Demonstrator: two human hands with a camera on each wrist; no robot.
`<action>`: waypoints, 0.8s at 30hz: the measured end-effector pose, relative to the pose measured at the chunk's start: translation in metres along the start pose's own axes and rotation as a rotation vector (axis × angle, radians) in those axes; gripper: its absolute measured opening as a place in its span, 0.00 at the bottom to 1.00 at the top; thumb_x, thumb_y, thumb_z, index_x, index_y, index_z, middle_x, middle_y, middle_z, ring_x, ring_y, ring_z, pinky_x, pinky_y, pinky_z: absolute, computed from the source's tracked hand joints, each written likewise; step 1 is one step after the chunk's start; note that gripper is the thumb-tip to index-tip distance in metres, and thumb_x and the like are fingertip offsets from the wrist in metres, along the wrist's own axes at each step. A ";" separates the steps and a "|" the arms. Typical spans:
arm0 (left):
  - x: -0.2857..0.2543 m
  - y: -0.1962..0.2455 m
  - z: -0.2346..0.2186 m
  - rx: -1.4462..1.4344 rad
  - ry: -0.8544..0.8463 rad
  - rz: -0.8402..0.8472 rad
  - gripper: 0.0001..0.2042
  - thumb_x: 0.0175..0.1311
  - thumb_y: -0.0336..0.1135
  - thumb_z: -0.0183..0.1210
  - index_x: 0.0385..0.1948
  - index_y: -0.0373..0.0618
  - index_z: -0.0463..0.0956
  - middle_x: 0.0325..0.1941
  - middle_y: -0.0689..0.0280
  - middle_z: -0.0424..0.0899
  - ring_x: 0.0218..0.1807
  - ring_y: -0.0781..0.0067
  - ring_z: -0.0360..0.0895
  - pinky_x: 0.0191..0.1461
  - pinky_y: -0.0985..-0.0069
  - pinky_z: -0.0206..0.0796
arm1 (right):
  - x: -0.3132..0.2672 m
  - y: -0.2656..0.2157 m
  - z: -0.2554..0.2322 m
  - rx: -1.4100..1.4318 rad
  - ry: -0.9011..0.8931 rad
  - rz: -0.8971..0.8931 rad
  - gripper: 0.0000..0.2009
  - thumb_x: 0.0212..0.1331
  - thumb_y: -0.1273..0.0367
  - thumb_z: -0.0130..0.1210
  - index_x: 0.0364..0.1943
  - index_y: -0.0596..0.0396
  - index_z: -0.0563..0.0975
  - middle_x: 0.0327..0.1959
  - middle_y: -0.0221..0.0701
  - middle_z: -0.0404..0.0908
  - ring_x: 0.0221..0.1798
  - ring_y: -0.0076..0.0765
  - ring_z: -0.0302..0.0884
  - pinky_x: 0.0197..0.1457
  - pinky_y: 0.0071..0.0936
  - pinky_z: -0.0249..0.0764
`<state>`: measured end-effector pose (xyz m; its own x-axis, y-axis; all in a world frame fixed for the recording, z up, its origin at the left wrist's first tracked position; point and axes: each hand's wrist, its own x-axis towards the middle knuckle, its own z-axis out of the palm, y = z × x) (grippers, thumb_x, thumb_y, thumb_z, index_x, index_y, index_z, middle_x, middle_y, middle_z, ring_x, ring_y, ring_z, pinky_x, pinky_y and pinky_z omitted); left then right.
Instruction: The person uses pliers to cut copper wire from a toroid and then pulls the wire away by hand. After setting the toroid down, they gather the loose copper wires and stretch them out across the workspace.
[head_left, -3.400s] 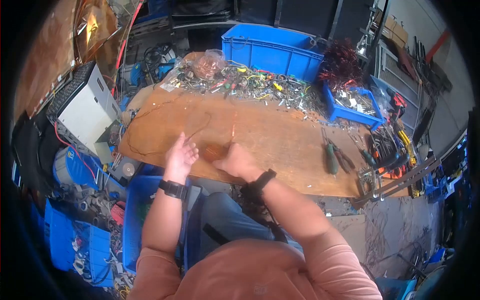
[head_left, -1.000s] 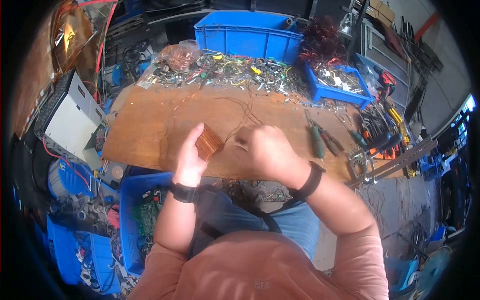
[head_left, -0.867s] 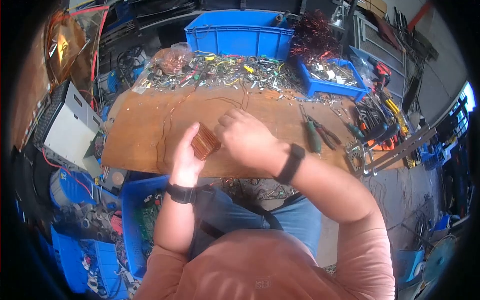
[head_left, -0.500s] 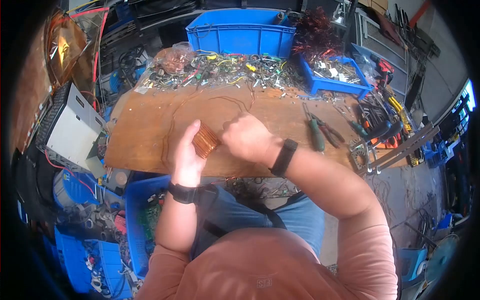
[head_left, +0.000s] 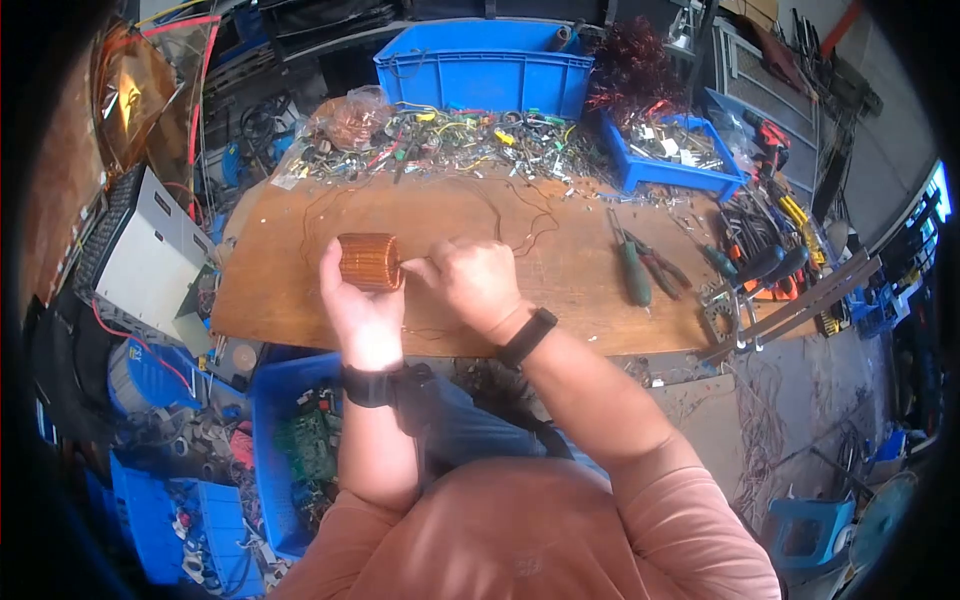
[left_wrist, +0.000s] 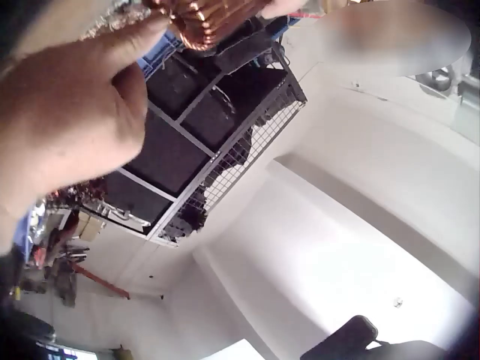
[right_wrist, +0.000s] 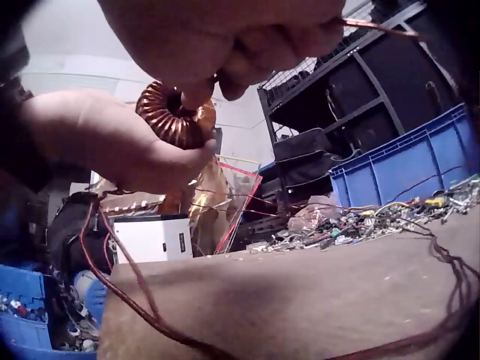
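Observation:
A ring-shaped copper coil (head_left: 370, 262) is held up over the wooden table by my left hand (head_left: 365, 325), the thumb along its near left side. Its round end faces my right hand (head_left: 475, 280), whose fingers pinch copper wire right beside it. In the right wrist view, a fingertip of my right hand (right_wrist: 232, 45) is at the hole of the coil (right_wrist: 176, 120), and a wire end (right_wrist: 375, 28) sticks out past the curled fingers. Long loose copper wire (right_wrist: 154, 322) hangs and trails across the tabletop. Only a bit of my left hand shows in the left wrist view.
Mixed scrap (head_left: 460, 140) is heaped along the table's back, before a large blue crate (head_left: 490, 80). A smaller blue tray (head_left: 680, 175) stands at the back right. Pliers (head_left: 660, 265), a green-handled tool (head_left: 635, 275) and a metal stand (head_left: 725, 320) lie right. A bin with circuit boards (head_left: 262, 440) stands lower left.
The coil has come up from the table into my left hand and lately turned so its round end faces right. My right hand has shifted left and lower; the loose wire has moved across the tabletop.

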<state>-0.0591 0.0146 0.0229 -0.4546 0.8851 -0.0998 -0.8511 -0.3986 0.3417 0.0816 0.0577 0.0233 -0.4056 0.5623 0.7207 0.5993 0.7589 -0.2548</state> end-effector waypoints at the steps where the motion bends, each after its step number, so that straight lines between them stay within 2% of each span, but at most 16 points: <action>1: -0.001 -0.001 0.000 0.005 0.019 -0.002 0.11 0.61 0.40 0.58 0.40 0.45 0.72 0.37 0.66 0.78 0.40 0.68 0.76 0.43 0.68 0.69 | 0.001 0.000 -0.003 0.001 0.001 -0.027 0.14 0.50 0.57 0.61 0.19 0.52 0.76 0.17 0.36 0.77 0.22 0.43 0.77 0.25 0.39 0.73; 2: -0.004 -0.002 -0.001 0.008 0.041 -0.001 0.12 0.60 0.40 0.58 0.40 0.45 0.72 0.37 0.66 0.78 0.40 0.68 0.76 0.43 0.68 0.69 | 0.001 0.000 -0.005 0.004 -0.001 -0.059 0.14 0.51 0.57 0.60 0.19 0.52 0.76 0.17 0.35 0.77 0.22 0.43 0.77 0.26 0.39 0.73; 5: -0.003 -0.002 -0.011 -0.005 0.071 -0.004 0.12 0.60 0.40 0.59 0.41 0.45 0.72 0.38 0.67 0.78 0.41 0.68 0.76 0.45 0.69 0.69 | -0.002 0.016 -0.008 -0.001 -0.222 -0.060 0.12 0.54 0.59 0.57 0.22 0.52 0.78 0.20 0.36 0.78 0.25 0.44 0.78 0.29 0.40 0.74; 8: 0.014 -0.007 -0.033 0.035 0.057 0.021 0.14 0.59 0.41 0.59 0.43 0.45 0.72 0.41 0.65 0.77 0.44 0.66 0.74 0.47 0.66 0.67 | -0.011 0.042 -0.003 -0.017 -0.317 -0.137 0.12 0.56 0.62 0.52 0.24 0.54 0.79 0.24 0.38 0.81 0.29 0.44 0.81 0.34 0.39 0.74; 12: 0.029 -0.014 -0.053 0.120 0.055 0.061 0.14 0.61 0.40 0.58 0.43 0.44 0.71 0.41 0.65 0.77 0.44 0.65 0.74 0.47 0.66 0.68 | -0.018 0.064 0.002 -0.162 -0.434 -0.178 0.09 0.52 0.68 0.49 0.24 0.54 0.81 0.26 0.39 0.82 0.34 0.43 0.81 0.42 0.39 0.74; 14: 0.031 -0.017 -0.056 0.203 0.090 0.018 0.14 0.62 0.40 0.57 0.43 0.43 0.71 0.40 0.65 0.78 0.42 0.65 0.75 0.45 0.67 0.68 | -0.020 0.068 0.004 -0.188 -0.421 -0.208 0.09 0.49 0.70 0.49 0.23 0.54 0.81 0.27 0.39 0.82 0.38 0.43 0.80 0.46 0.39 0.73; 17: 0.041 -0.020 -0.071 0.354 0.096 -0.053 0.13 0.62 0.40 0.58 0.42 0.44 0.72 0.38 0.66 0.78 0.41 0.68 0.76 0.45 0.70 0.69 | -0.013 0.077 0.004 -0.252 -0.571 -0.176 0.09 0.49 0.70 0.49 0.23 0.54 0.82 0.29 0.38 0.82 0.40 0.42 0.80 0.50 0.38 0.72; 18: 0.045 -0.020 -0.075 0.407 0.089 -0.076 0.12 0.62 0.40 0.59 0.41 0.44 0.73 0.38 0.66 0.78 0.41 0.70 0.76 0.44 0.71 0.68 | -0.011 0.079 0.006 -0.276 -0.560 -0.197 0.09 0.49 0.70 0.49 0.23 0.54 0.82 0.30 0.38 0.82 0.39 0.42 0.80 0.50 0.38 0.72; 20: 0.049 -0.022 -0.082 0.452 0.076 -0.026 0.12 0.62 0.38 0.60 0.41 0.43 0.73 0.38 0.66 0.78 0.41 0.71 0.76 0.45 0.72 0.68 | -0.011 0.085 0.009 -0.326 -0.539 -0.235 0.09 0.49 0.70 0.49 0.24 0.54 0.82 0.31 0.38 0.83 0.39 0.41 0.80 0.50 0.36 0.73; 23: 0.049 -0.026 -0.076 0.534 0.040 0.140 0.14 0.60 0.34 0.61 0.44 0.39 0.72 0.42 0.64 0.78 0.45 0.71 0.75 0.49 0.73 0.67 | -0.005 0.077 0.004 -0.305 -0.660 -0.083 0.09 0.50 0.70 0.49 0.26 0.54 0.82 0.32 0.37 0.83 0.40 0.41 0.80 0.50 0.35 0.73; 24: 0.048 -0.026 -0.073 0.567 0.027 0.212 0.15 0.60 0.33 0.62 0.46 0.37 0.72 0.43 0.63 0.78 0.47 0.71 0.75 0.51 0.74 0.66 | -0.005 0.078 0.007 -0.288 -0.642 -0.057 0.09 0.50 0.70 0.49 0.26 0.54 0.83 0.32 0.37 0.83 0.41 0.41 0.80 0.50 0.34 0.73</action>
<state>-0.0779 0.0496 -0.0585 -0.6121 0.7908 0.0037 -0.4718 -0.3689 0.8008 0.1259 0.1163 -0.0049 -0.7155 0.6743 0.1826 0.6880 0.7255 0.0170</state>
